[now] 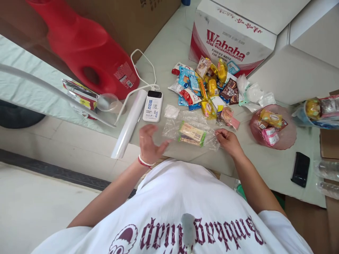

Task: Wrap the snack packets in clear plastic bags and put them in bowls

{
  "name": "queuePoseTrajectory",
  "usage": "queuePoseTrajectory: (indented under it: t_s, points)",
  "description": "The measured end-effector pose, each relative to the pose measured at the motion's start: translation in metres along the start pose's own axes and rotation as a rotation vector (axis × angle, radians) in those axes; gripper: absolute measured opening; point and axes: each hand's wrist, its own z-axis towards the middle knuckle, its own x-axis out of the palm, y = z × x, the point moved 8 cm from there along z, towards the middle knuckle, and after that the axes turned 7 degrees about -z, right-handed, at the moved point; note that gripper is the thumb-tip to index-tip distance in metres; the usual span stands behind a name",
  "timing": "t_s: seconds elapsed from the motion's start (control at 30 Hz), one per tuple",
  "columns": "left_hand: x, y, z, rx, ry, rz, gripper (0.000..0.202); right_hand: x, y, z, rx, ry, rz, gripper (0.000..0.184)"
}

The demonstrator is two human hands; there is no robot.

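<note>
Bag (173, 130) of clear plastic lies flat on the desk (280, 165), directly in front of the person, between the two hands. Two snack bars (192, 132) with green-edged wrappers sit at its middle, one beside the other; whether they lie inside the plastic or on top of it cannot be told.

Right hand (227, 140): thumb and fingers pinched together on the right edge of the bag. Left hand (149, 143): wide, thumb well away from the fingers, held near the bag's left edge; contact between thumb tip and plastic cannot be confirmed. A white and red bracelet (146, 161) is worn on the left wrist.

Beyond the bag, a heap of wrapped snacks (212, 87) is piled against the front of a white and red carton (230, 42) marked "Wahaha". A crumpled white wrapper (171, 111) lies just past the bag's far left corner.

To the left: a white power bank (153, 111), a white cable (127, 98), a roll of clear film (128, 127) and a large red jug (92, 53).

To the right: a pink bowl (288, 128) containing several wrapped snacks, and nearer the desk's edge, a black phone (301, 169).
</note>
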Motion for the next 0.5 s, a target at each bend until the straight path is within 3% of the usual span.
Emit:
queuePoseTrajectory:
  t_s: [0.07, 0.2, 0.37, 0.43, 0.5]
  points:
    - [0.016, -0.011, -0.013, 0.064, 0.116, 0.052, 0.057, -0.001, -0.004, -0.003, 0.022, 0.013, 0.016, 0.04]
    - [0.038, 0.002, -0.005, -0.045, 0.2, 0.029, 0.025, 0.0, -0.011, -0.008, 0.055, 0.044, 0.034, 0.041]
    - [0.031, 0.037, 0.025, -0.288, 0.077, -0.104, 0.029, 0.0, -0.015, -0.007, 0.051, 0.06, -0.014, 0.043]
    - [0.022, 0.037, 0.029, -0.312, 0.003, -0.043, 0.025, -0.003, -0.007, -0.006, 0.006, 0.049, -0.145, 0.041]
    - [0.008, 0.027, 0.028, -0.274, -0.127, 0.037, 0.026, -0.014, 0.012, -0.004, -0.07, -0.042, -0.368, 0.039]
